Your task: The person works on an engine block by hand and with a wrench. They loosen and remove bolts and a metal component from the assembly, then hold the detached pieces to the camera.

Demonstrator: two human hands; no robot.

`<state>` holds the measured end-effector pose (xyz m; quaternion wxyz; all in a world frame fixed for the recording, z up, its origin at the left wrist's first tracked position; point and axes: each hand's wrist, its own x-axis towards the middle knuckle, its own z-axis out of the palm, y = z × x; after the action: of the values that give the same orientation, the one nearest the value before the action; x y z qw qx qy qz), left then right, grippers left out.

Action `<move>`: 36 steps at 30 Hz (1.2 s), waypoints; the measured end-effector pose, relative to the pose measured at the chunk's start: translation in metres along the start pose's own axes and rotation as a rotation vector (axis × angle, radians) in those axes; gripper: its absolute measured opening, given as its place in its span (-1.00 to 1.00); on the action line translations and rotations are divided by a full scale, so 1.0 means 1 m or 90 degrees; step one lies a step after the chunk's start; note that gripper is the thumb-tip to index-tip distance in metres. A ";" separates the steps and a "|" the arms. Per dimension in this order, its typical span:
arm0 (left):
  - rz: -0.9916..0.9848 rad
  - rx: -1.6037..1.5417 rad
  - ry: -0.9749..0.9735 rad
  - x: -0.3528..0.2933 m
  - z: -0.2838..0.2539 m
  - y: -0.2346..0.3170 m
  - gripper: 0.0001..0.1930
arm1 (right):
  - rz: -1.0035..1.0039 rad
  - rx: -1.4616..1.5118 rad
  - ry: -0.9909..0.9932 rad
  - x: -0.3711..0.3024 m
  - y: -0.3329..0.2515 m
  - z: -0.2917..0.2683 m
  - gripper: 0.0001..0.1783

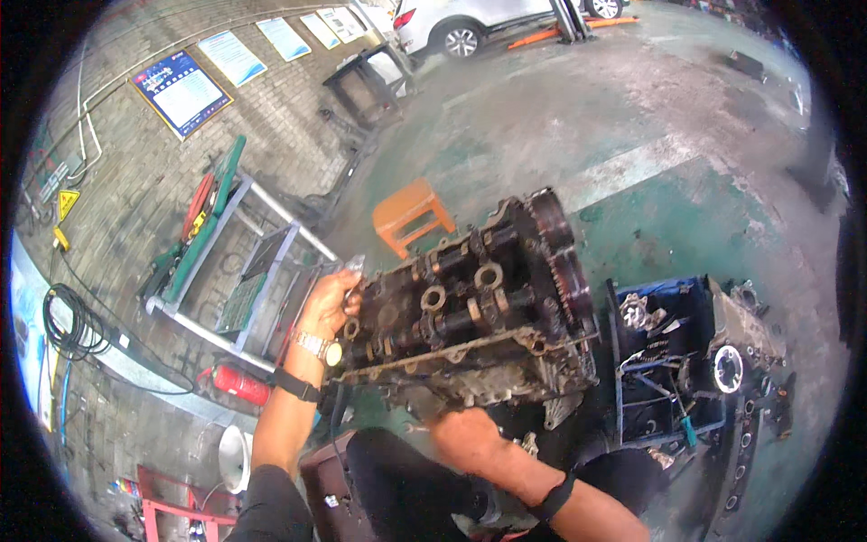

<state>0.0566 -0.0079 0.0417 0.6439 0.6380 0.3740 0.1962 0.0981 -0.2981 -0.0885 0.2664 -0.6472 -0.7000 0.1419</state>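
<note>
In front of me stands a dark, oily engine block with its cylinder head (461, 298), camshafts exposed along the top and a toothed timing gear (562, 262) at its right end. My left hand (332, 300) is closed at the engine's left end, wearing a gold watch on the wrist. A small shiny, pale thing (356, 264) sticks up from its fingers, too small to name. My right hand (465, 436) is low against the engine's near side, with its fingers hidden and smeared by motion.
To the right stands a blue cart (617, 406) with metal engine parts. An orange stool (411, 217) is behind the engine. On the left are a grey metal rack (289, 217), a red fire extinguisher (241, 385) and a coiled black cable (77, 321). A white car (488, 23) is at the back.
</note>
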 end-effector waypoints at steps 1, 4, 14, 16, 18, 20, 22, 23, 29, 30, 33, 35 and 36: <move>0.008 -0.003 0.004 -0.001 -0.001 0.000 -0.93 | -0.016 -0.017 -0.004 -0.001 0.001 0.000 -0.79; 0.012 0.005 -0.017 -0.007 0.000 0.003 -0.94 | -0.003 -0.017 0.034 0.000 -0.001 0.002 -0.80; 0.063 -0.069 -0.082 -0.031 0.015 0.027 -0.89 | 0.001 0.031 0.049 0.000 0.003 0.011 -0.80; 0.107 -0.092 -0.084 -0.037 0.019 0.036 -0.85 | 0.000 0.019 0.043 0.000 0.002 0.011 -0.81; 0.101 -0.147 -0.117 -0.041 0.026 0.047 -0.85 | -0.004 0.022 0.065 0.002 0.000 0.011 -0.82; 0.120 -0.171 -0.084 -0.041 0.039 0.047 -0.85 | -0.011 0.024 0.066 0.002 -0.001 0.010 -0.82; 0.122 -0.210 -0.108 -0.037 0.053 0.041 -0.86 | -0.015 0.027 0.033 0.002 0.000 0.009 -0.82; 0.136 -0.148 -0.059 -0.035 0.060 0.038 -0.87 | -0.017 0.030 0.048 0.001 0.000 0.010 -0.82; 0.103 0.158 0.000 -0.007 0.091 0.022 -0.90 | -0.022 0.035 0.110 0.000 0.002 0.014 -0.86; 0.130 0.196 -0.006 -0.005 0.096 0.016 -0.90 | -0.015 0.031 0.111 0.001 0.002 0.014 -0.89; 0.179 0.336 0.025 -0.001 0.108 0.006 -0.88 | -0.011 0.044 0.109 0.002 0.002 0.010 -0.91; 0.221 0.386 0.049 0.001 0.111 0.003 -0.89 | -0.018 0.059 0.107 0.003 0.004 0.006 -0.92; 0.209 0.392 0.041 0.001 0.110 0.005 -0.87 | -0.021 0.067 0.103 0.003 0.004 0.003 -0.92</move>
<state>0.1389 -0.0810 0.0356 0.3692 0.8472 0.3284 0.1953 0.0998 -0.2947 -0.0925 0.3575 -0.6303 -0.6783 0.1214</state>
